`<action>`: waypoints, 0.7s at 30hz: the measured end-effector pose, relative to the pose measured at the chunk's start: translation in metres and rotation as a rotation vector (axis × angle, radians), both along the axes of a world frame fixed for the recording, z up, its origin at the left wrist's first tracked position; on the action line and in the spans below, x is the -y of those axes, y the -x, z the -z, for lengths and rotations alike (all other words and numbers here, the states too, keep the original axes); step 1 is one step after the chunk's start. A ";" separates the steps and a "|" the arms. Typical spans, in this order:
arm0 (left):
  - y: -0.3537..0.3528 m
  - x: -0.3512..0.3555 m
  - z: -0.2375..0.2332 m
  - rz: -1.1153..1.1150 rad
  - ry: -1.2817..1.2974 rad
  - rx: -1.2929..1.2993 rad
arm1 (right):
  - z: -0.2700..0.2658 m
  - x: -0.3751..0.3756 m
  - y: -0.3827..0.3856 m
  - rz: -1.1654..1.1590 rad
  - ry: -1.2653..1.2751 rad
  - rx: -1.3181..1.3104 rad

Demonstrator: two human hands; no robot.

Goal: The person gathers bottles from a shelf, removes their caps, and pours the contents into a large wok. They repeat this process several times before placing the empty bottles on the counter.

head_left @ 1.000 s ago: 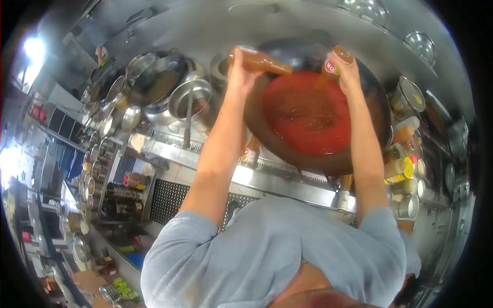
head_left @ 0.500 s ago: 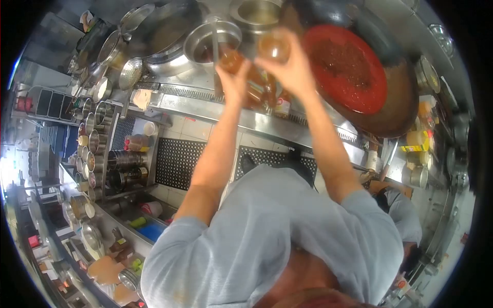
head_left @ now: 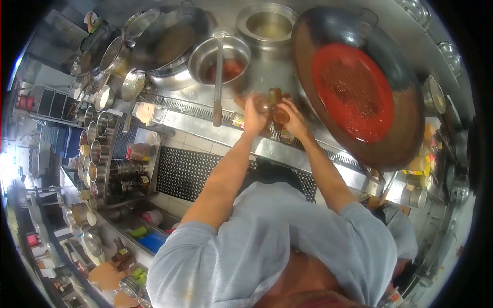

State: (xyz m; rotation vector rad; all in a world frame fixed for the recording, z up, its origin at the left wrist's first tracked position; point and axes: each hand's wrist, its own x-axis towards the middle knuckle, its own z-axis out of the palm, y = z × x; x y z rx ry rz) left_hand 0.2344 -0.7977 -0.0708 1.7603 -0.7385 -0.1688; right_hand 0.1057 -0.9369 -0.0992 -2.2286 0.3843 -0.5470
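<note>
My left hand [head_left: 255, 117] is closed around an amber bottle [head_left: 261, 105], seen end-on, at the front part of the steel counter. Close on its right, my right hand [head_left: 295, 121] grips another amber bottle [head_left: 281, 115]. A brown bottle [head_left: 275, 97] stands just beyond and between them, with other bottles partly hidden by my fingers. Left of my left hand, a long-handled ladle [head_left: 219, 77] rests across a steel pot [head_left: 194, 64] holding reddish liquid. To the right, a large dark wok [head_left: 405, 118] contains red sauce [head_left: 380, 115] with a dark brown mass in it.
Behind the hands sits a second steel pot [head_left: 242, 20] with pale liquid. Another wok [head_left: 197, 25] and a perforated skimmer [head_left: 132, 86] are at the left. Steel containers fill a shelf [head_left: 110, 169]. A black rubber mat [head_left: 185, 172] covers the floor. Another person [head_left: 403, 233] is at lower right.
Both hands have come down and toward me with the bottles, from raised in front of the pots to low over the counter's front. The view has shifted, showing more of the wok.
</note>
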 end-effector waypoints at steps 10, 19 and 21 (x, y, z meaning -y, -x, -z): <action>-0.006 0.003 0.045 0.229 -0.356 0.543 | 0.034 0.022 0.012 -0.022 0.117 -0.177; 0.020 -0.207 0.014 0.367 -0.480 -0.041 | -0.043 -0.048 -0.010 -0.021 0.067 -0.189; 0.039 -0.292 0.007 0.158 -0.663 -0.256 | -0.059 -0.099 -0.028 -0.198 -0.065 -0.334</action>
